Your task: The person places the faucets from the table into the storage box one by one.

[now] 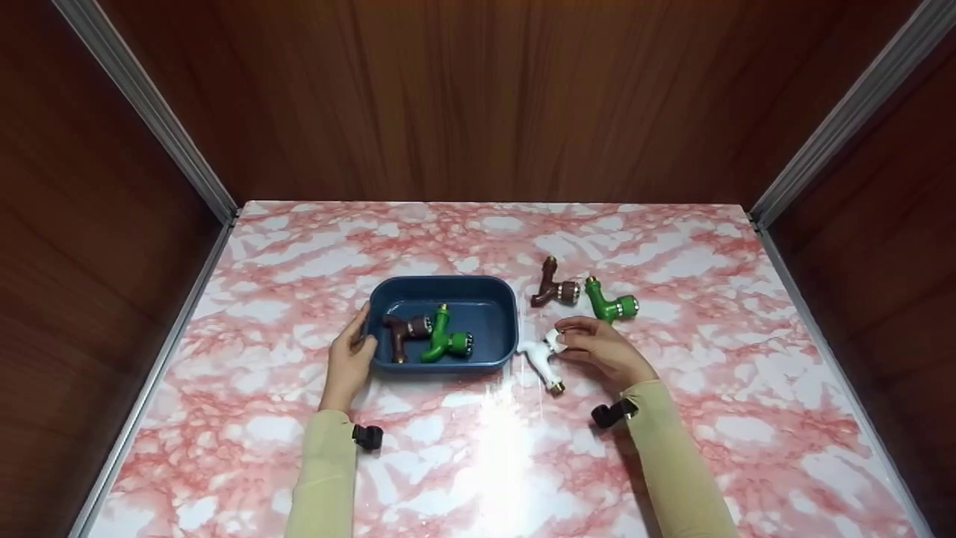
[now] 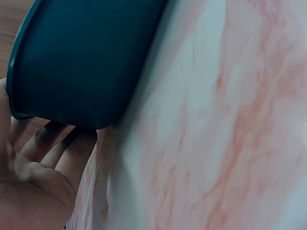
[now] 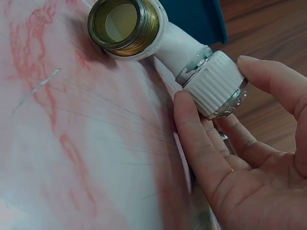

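Five small plastic taps show in the head view, each a bent, T-like body with a ribbed cap and a brass-coloured threaded mouth. The white tap (image 1: 543, 357) lies on the glossy pink-and-white marbled table (image 1: 672, 463) just right of the tray, and the right hand (image 1: 603, 349) pinches its ridged white cap between thumb and fingers; the right wrist view shows that cap (image 3: 216, 84) with a chipped metallic ring at its edge, the thumb on one side and a finger (image 3: 192, 129) pressed to the other, while the round brass thread (image 3: 122, 24) rests on the table. The blue tray (image 1: 489, 295), a smooth rounded rectangle of matt plastic with a raised rim, sits left of the white tap. The left hand (image 1: 349, 362) rests against its left end, thumb over the rim, fingers loosely against the outer wall; the left wrist view shows those fingers (image 2: 62, 148) lying relaxed under the tray's curved corner. Inside the tray lie a brown tap (image 1: 405, 331) and a green tap (image 1: 445, 341), touching each other. Beyond the right hand, a second brown tap (image 1: 554, 288) and a second green tap (image 1: 611, 302) lie side by side on the table, close but apart. Dark wood-grain panels (image 1: 478, 97) wall the table behind and at both sides.
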`<action>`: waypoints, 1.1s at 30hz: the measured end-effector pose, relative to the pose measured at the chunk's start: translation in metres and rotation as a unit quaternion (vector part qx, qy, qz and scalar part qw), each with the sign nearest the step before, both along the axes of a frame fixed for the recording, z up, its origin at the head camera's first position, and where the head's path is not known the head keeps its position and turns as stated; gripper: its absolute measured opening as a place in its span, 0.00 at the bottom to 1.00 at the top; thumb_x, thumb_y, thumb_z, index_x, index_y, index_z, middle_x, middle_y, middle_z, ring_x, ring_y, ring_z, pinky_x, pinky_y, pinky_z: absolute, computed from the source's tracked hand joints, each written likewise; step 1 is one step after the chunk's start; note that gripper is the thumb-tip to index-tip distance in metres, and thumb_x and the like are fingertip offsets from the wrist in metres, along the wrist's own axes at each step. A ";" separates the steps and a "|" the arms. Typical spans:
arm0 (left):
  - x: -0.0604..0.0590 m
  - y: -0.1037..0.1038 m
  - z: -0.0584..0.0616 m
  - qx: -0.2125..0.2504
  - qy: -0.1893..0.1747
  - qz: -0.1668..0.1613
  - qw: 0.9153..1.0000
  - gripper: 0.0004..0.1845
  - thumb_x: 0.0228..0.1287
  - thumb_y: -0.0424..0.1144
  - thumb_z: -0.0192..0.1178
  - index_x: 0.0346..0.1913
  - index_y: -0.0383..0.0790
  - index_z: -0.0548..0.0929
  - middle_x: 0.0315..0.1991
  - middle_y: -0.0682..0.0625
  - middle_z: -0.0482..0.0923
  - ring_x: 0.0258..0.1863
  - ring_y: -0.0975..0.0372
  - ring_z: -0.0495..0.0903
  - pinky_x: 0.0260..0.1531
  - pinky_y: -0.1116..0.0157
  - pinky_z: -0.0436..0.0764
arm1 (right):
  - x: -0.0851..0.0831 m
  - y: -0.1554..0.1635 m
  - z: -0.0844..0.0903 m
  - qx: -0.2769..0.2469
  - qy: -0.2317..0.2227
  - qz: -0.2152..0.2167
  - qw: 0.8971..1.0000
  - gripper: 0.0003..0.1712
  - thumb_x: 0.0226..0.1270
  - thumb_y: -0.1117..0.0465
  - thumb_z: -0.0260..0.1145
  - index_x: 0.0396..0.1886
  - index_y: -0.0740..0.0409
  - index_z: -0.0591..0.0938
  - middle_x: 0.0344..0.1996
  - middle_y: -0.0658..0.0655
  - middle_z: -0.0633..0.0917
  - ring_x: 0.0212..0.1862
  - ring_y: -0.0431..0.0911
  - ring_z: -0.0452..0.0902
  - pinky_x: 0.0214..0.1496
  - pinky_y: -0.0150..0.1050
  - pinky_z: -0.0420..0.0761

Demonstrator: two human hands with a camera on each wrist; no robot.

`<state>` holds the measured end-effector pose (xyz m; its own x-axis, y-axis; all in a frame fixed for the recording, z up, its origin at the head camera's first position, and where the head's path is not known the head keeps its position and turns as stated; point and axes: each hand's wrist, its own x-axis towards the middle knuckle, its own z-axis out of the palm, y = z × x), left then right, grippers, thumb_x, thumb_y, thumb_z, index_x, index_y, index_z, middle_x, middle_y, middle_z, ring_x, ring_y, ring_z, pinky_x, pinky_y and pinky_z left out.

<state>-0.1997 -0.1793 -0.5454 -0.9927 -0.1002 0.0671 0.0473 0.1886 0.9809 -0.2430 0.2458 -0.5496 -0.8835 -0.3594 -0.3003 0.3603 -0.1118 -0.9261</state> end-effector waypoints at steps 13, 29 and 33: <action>-0.007 -0.004 -0.022 -0.018 0.007 0.012 1.000 0.29 0.70 0.31 0.49 0.71 0.58 0.66 0.71 0.53 0.58 0.70 0.60 0.55 0.64 0.58 0.65 | 0.001 0.000 -0.002 0.000 0.001 -0.008 1.000 0.34 0.60 0.68 0.68 0.62 0.75 0.65 0.44 0.62 0.77 0.46 0.51 0.79 0.59 0.52 0.74; -0.007 -0.003 -0.018 -0.006 -0.003 0.011 1.000 0.29 0.69 0.30 0.49 0.71 0.56 0.66 0.72 0.50 0.57 0.70 0.59 0.55 0.63 0.58 0.66 | 0.003 0.001 -0.002 -0.009 0.019 -0.019 1.000 0.33 0.59 0.69 0.68 0.61 0.77 0.65 0.47 0.63 0.74 0.46 0.51 0.77 0.58 0.53 0.74; 0.000 0.000 -0.001 0.003 0.001 0.001 1.000 0.29 0.68 0.27 0.49 0.71 0.46 0.65 0.72 0.45 0.57 0.71 0.54 0.54 0.64 0.54 0.65 | 0.004 0.002 -0.001 -0.009 0.021 -0.029 0.999 0.31 0.58 0.69 0.69 0.58 0.76 0.67 0.47 0.63 0.74 0.46 0.52 0.78 0.57 0.53 0.75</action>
<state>-0.2002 -0.1788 -0.5462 -0.9923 -0.1024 0.0690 0.0493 0.1837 0.9817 -0.2394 0.2481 -0.5506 -0.9148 -0.3114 -0.2573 0.3140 -0.1476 -0.9379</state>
